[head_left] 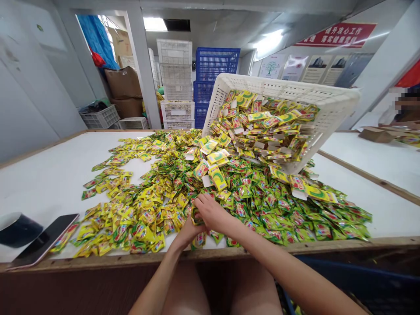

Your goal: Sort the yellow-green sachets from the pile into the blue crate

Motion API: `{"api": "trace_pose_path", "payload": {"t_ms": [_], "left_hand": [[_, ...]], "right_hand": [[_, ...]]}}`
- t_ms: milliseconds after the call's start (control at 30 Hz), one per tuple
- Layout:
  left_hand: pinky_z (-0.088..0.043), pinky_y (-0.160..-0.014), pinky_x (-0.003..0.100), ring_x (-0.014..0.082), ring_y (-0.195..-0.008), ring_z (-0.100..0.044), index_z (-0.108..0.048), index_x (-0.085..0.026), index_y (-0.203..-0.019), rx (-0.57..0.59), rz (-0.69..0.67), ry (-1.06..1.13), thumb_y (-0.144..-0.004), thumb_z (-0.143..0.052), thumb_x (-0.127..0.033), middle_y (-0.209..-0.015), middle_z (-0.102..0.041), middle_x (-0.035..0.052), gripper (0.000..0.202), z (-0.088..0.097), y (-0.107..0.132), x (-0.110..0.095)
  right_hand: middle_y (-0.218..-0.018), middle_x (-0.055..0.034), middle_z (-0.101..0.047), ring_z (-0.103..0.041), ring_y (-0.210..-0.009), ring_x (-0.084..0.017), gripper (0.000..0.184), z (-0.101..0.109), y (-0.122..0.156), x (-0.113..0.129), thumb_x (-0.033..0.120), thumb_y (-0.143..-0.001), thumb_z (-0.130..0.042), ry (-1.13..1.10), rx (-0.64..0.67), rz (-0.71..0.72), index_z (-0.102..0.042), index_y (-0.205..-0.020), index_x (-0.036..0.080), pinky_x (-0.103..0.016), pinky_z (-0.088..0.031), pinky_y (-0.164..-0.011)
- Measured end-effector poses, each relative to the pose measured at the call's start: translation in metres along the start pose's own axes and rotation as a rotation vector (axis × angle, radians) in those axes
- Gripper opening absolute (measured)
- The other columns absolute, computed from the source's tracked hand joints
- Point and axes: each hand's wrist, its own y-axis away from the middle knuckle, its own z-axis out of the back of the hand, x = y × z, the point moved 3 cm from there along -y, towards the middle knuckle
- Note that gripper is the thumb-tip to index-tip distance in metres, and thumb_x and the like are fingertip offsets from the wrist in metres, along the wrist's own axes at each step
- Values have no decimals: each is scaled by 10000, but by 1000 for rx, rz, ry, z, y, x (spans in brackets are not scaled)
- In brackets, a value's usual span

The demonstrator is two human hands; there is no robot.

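Observation:
My left hand (187, 232) is closed around a small yellow-green pack (197, 218), mostly covered by fingers; whether it is a box or a sachet I cannot tell. Over the top of it bends my right hand (212, 212), its fingers pressed together at the pack, and what they pinch is hidden. Yellow sachets (144, 218) lie heaped on the left of the hands, green sachets (278, 214) on the right. Just beyond the fingers are small yellow cardboard boxes (217, 177), some with open flaps. They spill from a tipped white plastic crate (328, 105) full of such boxes.
A dark cup (19, 229) and a phone (46, 240) sit at the table's left front corner. Wooden strips edge the white table (65, 175). White crates (177, 83) and blue crates (216, 65) are stacked behind it. Part of another person (408, 105) shows at far right.

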Motion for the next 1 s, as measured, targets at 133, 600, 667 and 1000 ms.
{"api": "trace_pose_path", "payload": {"t_ms": [133, 600, 667, 1000], "left_hand": [[-436, -654, 267, 132, -626, -504, -560, -147, -641, -71, -35, -50, -538, -672, -156, -631, -581, -19, 152, 7, -1, 0], [-445, -770, 296, 190, -827, -571, -534, -148, -1026, 39, -116, 20, -571, -722, -255, -935, -615, 53, 504, -10, -4, 6], [-444, -774, 292, 191, -842, -572, -509, -153, -1029, 5, -101, -51, -599, -711, -271, -932, -614, 51, 490, -6, 0, 9], [-457, -773, 304, 186, -863, -601, -346, -204, -1125, -91, -58, -142, -730, -616, -314, -959, -616, 53, 491, 11, 30, 9]], "right_hand": [[-932, -103, -498, -440, -884, -225, 203, -8, 10, 4, 87, -791, -466, -84, -43, 29, -482, -988, 128, -368, -394, -792], [-1098, -60, -511, -377, -1062, -237, 136, -6, 44, -7, 209, -807, -537, -307, -143, -119, -636, -716, 191, -434, -318, -904], [-1054, -64, -533, -425, -1016, -222, 134, -12, 51, -11, 211, -812, -527, -366, -126, -168, -630, -730, 189, -413, -342, -880], [-915, -39, -605, -586, -847, -155, 151, -43, 72, -15, 220, -835, -476, -975, -320, -405, -508, -982, 204, -280, -451, -760]]}}
